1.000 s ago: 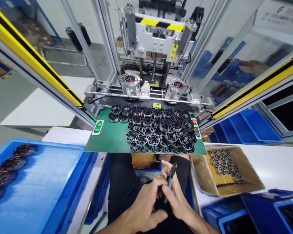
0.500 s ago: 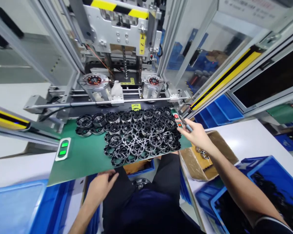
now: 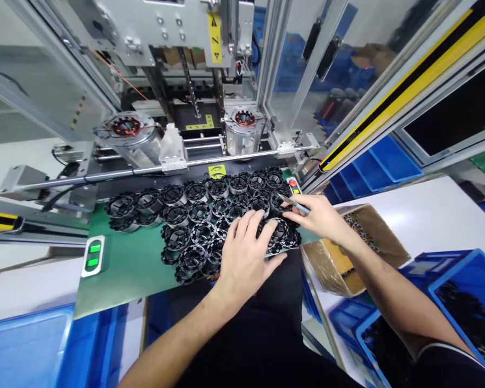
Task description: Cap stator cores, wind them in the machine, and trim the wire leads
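Black-and-grey ring-shaped motor cores (image 3: 192, 258) stand in stacked rows on the green work mat (image 3: 125, 285). Over the front rows my left hand (image 3: 244, 258) is laid with its fingers spread, gripping nothing; whether the fingertips touch the cores I cannot tell. At the right end of the rows, my right hand (image 3: 321, 218) pinches a slim tool (image 3: 300, 207) with a blue-grey handle. Its thin tip points left, over a core at the right edge of the group. The exact kind of tool is too small to make out.
Behind the mat, a machine holds two cylindrical fixtures (image 3: 131, 140) with copper-wound cores, fronted by a metal rail (image 3: 145, 171). Green buttons (image 3: 92, 256) sit at left, a red button (image 3: 293, 183) at right. A cardboard box (image 3: 327, 264) and blue bins (image 3: 464, 302) stand at right.
My left hand has risen from beside my lap to over the front cores. My right hand, still holding the slim tool, stays by the right end. The view has shifted.
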{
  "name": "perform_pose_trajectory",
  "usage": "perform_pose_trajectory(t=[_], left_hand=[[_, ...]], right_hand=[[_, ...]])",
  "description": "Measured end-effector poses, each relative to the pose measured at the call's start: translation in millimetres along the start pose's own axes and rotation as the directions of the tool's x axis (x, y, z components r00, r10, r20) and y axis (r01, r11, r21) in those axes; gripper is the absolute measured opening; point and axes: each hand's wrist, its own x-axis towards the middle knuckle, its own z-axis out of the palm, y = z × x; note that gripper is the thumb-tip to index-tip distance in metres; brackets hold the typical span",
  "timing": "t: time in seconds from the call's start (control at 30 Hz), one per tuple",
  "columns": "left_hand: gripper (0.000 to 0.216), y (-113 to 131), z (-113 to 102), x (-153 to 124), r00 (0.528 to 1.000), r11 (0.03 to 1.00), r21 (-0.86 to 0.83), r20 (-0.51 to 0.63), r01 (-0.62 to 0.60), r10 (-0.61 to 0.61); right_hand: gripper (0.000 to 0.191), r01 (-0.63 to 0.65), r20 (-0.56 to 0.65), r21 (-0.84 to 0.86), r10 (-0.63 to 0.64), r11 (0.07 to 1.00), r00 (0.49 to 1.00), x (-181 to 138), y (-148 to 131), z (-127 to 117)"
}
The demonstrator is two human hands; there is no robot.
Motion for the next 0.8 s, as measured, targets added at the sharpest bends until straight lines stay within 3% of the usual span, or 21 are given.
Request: perform_pose_trajectory(t=[0.13,0.27,0.4,0.63,0.73,0.8], left_hand=[[0.061,0,15,12,0.998,0.998,0.043,0.034,0.041,-0.043],[0.044,-6,17,11,1.000,1.000,-0.005,0.012,-0.026,0.026],[0.042,-10,19,10,0.999,0.998,-0.029,0.000,-0.054,0.054],[0.045,-10,18,7,0.997,0.997,-0.031,0.046,-0.064,0.066],[0.048,-9,9,6,0.998,0.997,-0.040,0.005,-0.062,0.063],[0.041,-10,1,-7,0.993,0.994,-0.061,-0.081,-0.090,0.085]], right_hand=[[0.025,0.012,0.031,0.017,-0.012,1.000,0.999,-2,6,0],[0.021,0.017,0.058,0.007,-0.017,1.000,0.998,1,8,0],[0.021,0.022,0.100,-0.008,-0.022,1.000,0.995,4,6,-5],[0.046,0.012,0.113,-0.054,-0.006,0.998,0.994,3,-4,-33],[0.050,0.004,0.098,-0.090,0.004,0.996,0.995,6,-11,-46],[0.047,0.006,0.090,-0.122,0.005,0.993,0.996,9,-18,-54]])
